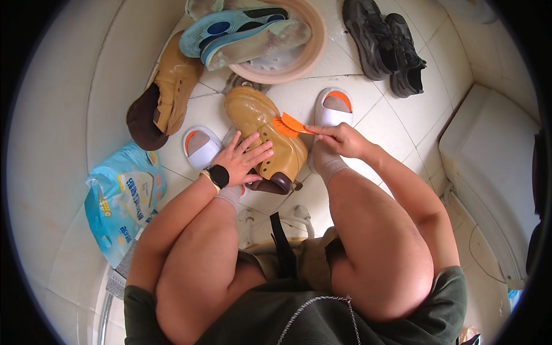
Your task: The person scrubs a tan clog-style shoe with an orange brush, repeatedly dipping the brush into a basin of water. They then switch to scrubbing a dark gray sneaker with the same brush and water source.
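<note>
A wet tan leather boot [251, 107] with a dark brown collar lies on its side on the floor between my feet. Spread across its eyelets and upper is my left hand [239, 163], with the fingers apart and the thumb by the collar. My right hand [347, 141] grips the handle of an orange scrubbing brush [294, 123]. The brush's bristles touch the boot's side near the instep. Another tan boot [174, 95] rests on its side at the upper left, by the wall.
A pink basin [317, 51] holds cloudy water, with blue insoles [258, 47] laid across its rim. Black sneakers [375, 45] stand at the upper right. A blue plastic packet [120, 198] is at my left. White slippers [334, 110] are on my feet. A white appliance or cabinet [487, 133] stands at right.
</note>
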A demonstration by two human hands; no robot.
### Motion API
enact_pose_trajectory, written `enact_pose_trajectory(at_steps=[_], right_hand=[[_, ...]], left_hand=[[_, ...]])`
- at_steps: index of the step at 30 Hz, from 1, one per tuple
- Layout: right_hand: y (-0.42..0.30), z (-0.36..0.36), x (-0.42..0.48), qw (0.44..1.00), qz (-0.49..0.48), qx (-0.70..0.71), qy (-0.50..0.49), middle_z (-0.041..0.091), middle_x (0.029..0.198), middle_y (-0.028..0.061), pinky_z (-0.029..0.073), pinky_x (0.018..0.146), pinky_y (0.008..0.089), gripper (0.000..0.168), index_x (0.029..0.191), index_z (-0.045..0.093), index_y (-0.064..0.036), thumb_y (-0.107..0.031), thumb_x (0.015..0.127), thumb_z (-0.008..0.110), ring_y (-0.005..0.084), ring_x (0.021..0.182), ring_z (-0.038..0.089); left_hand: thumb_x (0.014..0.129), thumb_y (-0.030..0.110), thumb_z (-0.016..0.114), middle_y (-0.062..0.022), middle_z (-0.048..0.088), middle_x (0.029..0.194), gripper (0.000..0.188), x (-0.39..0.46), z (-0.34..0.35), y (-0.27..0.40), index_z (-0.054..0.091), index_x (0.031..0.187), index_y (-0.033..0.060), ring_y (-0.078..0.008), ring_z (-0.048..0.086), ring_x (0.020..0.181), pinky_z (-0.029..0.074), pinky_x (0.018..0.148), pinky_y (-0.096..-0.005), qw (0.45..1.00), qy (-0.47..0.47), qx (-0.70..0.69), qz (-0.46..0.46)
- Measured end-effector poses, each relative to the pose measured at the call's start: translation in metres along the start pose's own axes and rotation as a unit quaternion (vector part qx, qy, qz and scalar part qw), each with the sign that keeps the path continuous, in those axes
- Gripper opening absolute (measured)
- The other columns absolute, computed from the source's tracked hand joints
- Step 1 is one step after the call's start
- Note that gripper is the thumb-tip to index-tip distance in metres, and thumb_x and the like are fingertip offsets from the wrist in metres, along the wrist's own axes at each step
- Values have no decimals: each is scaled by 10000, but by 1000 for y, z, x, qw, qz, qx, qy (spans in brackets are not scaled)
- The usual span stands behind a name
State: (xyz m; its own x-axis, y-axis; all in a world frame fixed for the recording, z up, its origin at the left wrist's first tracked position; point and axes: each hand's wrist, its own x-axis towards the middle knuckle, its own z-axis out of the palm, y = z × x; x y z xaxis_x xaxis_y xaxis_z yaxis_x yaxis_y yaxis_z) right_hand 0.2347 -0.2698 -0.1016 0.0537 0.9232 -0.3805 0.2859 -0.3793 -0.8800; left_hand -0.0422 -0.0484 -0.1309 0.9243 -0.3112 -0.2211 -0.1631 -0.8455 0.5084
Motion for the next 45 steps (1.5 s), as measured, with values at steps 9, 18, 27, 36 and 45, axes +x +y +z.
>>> enact_pose_trajectory(at_steps=[9,18,27,36,45], right_hand=[[-70,19,119,993,15,-111,-27,646,767,188,479,611,449,372,1315,615,-223,-206,947,558,383,665,605],[-15,-14,9,978,138,-153,18,634,672,154,483,583,408,401,1342,592,-243,-137,957,551,327,568,595],[-76,16,130,976,3,-219,-14,648,733,164,484,594,456,428,1304,614,-230,-217,877,587,369,671,628],[-31,-12,25,992,96,-79,-13,678,838,207,511,650,409,447,1343,594,-191,-64,915,571,334,696,661],[-73,20,133,976,0,-219,8,653,710,184,500,591,460,331,1270,643,-205,-232,948,570,368,628,630]], left_hand=[[665,526,782,-76,290,1558,861,25,-18,3,457,1373,159,-330,228,1451,205,1161,-551,1000,-3,-1,27],[635,474,831,-104,206,1600,1072,59,-39,5,290,1511,176,-295,203,1469,207,1170,-517,999,-33,-38,-7],[805,631,627,-133,208,1598,915,30,-21,4,300,1520,165,-361,134,1484,148,1168,-584,998,-35,-49,-24],[810,571,659,-92,241,1592,871,39,-20,-2,323,1503,163,-314,159,1486,155,1175,-558,994,24,-105,-5],[803,611,631,-111,284,1568,863,46,-31,-3,363,1483,152,-318,189,1471,144,1179,-557,993,-63,-94,-42]])
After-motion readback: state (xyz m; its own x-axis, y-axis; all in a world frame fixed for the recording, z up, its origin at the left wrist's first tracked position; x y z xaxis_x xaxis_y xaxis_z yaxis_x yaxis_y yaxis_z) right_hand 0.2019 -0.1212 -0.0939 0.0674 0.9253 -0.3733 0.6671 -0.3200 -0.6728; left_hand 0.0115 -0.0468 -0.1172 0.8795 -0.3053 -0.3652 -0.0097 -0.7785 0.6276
